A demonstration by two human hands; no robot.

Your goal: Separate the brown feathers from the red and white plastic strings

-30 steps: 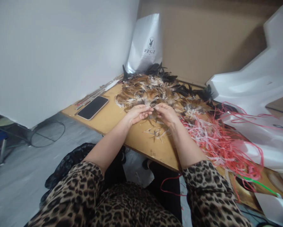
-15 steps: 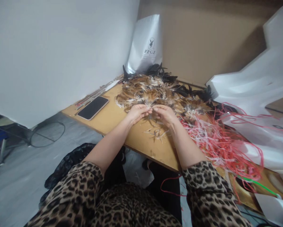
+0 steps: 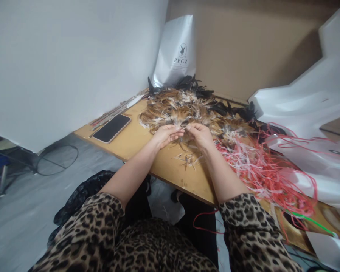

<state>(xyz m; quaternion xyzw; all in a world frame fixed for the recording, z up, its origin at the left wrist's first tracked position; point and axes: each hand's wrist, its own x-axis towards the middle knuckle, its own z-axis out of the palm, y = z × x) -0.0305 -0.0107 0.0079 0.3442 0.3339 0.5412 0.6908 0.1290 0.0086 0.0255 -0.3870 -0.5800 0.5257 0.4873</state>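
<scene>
Clock: we read it with our two hands at its centre and twelve straight ahead.
Left hand: our left hand (image 3: pixel 168 135) is pinched, thumb against forefinger, on a small feather (image 3: pixel 185 122), with the other fingers curled loosely beneath.
Right hand: our right hand (image 3: pixel 201 136) makes a like pinch on that feather, its fingertips just beside those of the left; much of the feather is hidden by our fingers.
Feather pile: the big brown and white feather pile (image 3: pixel 178 105) spreads over the bench (image 3: pixel 130 147) from about eleven o'clock round to two, just beyond our fingertips.
Black feathers: a fringe of black feathers (image 3: pixel 196 88) runs along the far side of that pile, around twelve and one.
Scraps: small loose feather scraps (image 3: pixel 188 160) lie near the bench's front edge, at six.
Phone: a dark-screened phone (image 3: pixel 112 128) lies flat at nine, well apart from us.
Sticks: we see thin sticks (image 3: pixel 109 119) past the phone, along the edge by the pale panel (image 3: pixel 59 68), between nine and ten.
Bag: a shiny white bag (image 3: pixel 177 49) with a rabbit emblem stands upright at twelve.
Strands: a tangle of red and white strands (image 3: pixel 260 166) heaps up towards four.
Sleeves: ours are leopard-print sleeves (image 3: pixel 250 215), ending below the elbows.
</scene>
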